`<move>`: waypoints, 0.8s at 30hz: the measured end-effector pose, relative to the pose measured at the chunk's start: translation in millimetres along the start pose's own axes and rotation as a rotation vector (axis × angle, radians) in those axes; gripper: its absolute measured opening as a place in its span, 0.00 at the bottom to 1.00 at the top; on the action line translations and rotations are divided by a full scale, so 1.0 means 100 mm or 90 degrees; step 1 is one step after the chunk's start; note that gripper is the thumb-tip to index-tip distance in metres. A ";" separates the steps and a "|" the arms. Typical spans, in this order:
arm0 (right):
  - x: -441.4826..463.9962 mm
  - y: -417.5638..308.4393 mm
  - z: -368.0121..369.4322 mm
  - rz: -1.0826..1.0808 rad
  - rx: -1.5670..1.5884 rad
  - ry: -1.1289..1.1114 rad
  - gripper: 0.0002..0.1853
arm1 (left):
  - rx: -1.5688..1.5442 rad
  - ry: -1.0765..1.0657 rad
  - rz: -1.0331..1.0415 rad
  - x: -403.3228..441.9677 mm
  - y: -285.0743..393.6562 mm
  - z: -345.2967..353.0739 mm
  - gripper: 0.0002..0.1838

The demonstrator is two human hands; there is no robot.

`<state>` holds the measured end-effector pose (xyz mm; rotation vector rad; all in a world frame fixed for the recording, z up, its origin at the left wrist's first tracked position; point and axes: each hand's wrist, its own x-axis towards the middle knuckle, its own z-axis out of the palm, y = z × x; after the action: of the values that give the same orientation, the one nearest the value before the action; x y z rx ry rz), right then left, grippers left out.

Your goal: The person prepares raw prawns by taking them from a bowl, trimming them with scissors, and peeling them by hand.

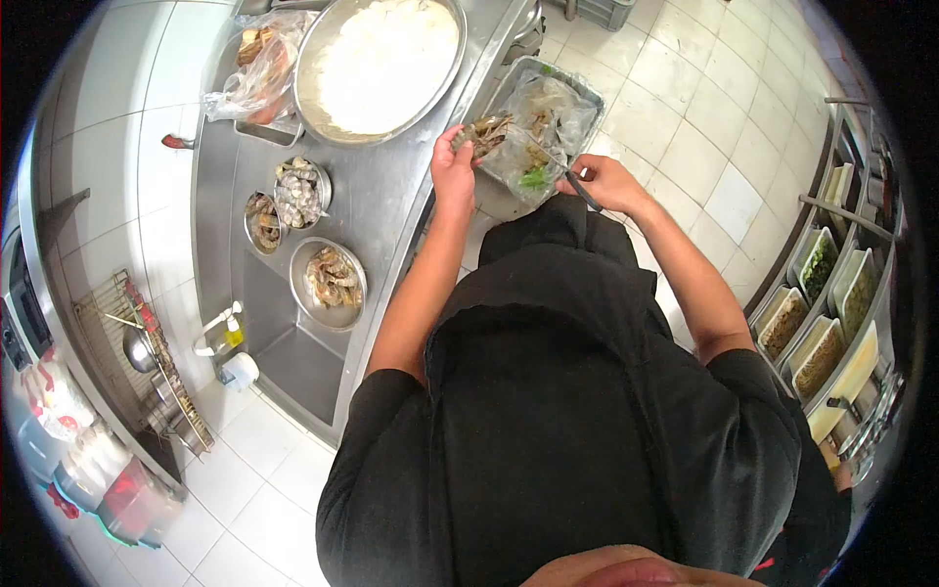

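My left hand is closed around a raw shrimp, held up at the counter's edge above a lined bin. My right hand grips a pair of black-handled scissors, their thin blades pointing toward the shrimp; the blade tips are hard to make out. Under both hands, the grey bin has a clear plastic bag in it, with scraps and a bit of green leaf. To the left, a metal bowl of shrimp stands over the sink.
On the steel counter are a large bowl of white contents, two small bowls with peeled shrimp and shrimp pieces, and a bagged item. Food containers line the right side; a wire rack hangs left.
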<state>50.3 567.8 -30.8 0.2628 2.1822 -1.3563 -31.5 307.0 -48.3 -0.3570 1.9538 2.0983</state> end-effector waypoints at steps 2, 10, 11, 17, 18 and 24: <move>-0.04 -0.18 -0.10 -0.030 -0.077 0.016 0.29 | 0.027 -0.016 0.018 -0.01 0.01 0.00 0.17; 0.25 -0.23 -0.08 -0.156 -0.277 0.071 0.20 | 0.092 -0.041 0.054 0.00 -0.08 -0.01 0.17; 0.26 -0.19 -0.08 -0.159 -0.290 0.075 0.19 | 0.104 -0.037 0.056 0.01 -0.08 -0.03 0.17; 0.03 -0.34 -0.21 -0.049 -0.258 0.023 0.22 | 0.096 -0.009 0.066 0.03 -0.06 -0.09 0.17; 0.00 -0.36 -0.20 -0.036 -0.259 0.007 0.24 | 0.092 0.000 0.065 0.03 -0.06 -0.09 0.16; 0.05 -0.54 -0.10 -0.094 -0.283 -0.012 0.27 | 0.142 -0.010 0.134 0.10 -0.15 -0.14 0.17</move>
<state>19.3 550.3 11.5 -0.0797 2.4530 -0.9011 -35.3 294.1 -67.0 -0.0928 2.2742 1.9639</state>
